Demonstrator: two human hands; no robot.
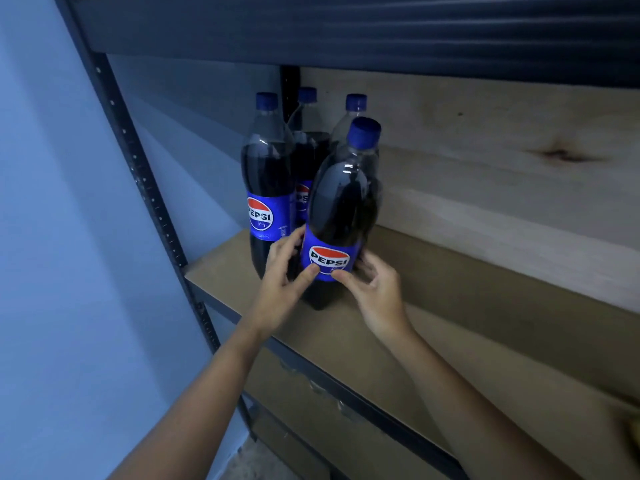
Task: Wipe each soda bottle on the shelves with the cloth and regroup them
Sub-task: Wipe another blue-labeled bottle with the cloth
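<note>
A blue wall [52, 237] fills the left side, next to the dark metal upright [152, 199] of a shelving unit. A brown shelf board [450, 306] runs from that upright toward the right. Four dark soda bottles with blue caps stand clustered at the left end of the shelf. Left of the front bottle stands a second bottle [266, 181] with its Pepsi label facing out. Behind the front bottle are two more: a rear bottle [306, 147] close to the back post and another rear bottle [353, 109] whose cap and neck show above the front one. The front bottle [341, 209] stands upright nearest the shelf edge. The left hand [284, 271] grasps its lower left side, thumb pressed on the blue label. The right hand [374, 289] grasps its lower right side, thumb on the label's bottom edge and fingers curled behind. To the right of the front bottle is a pale wooden back panel [485, 150]. A yellowish object [632, 427] sits at the far right edge; what it is cannot be told.
</note>
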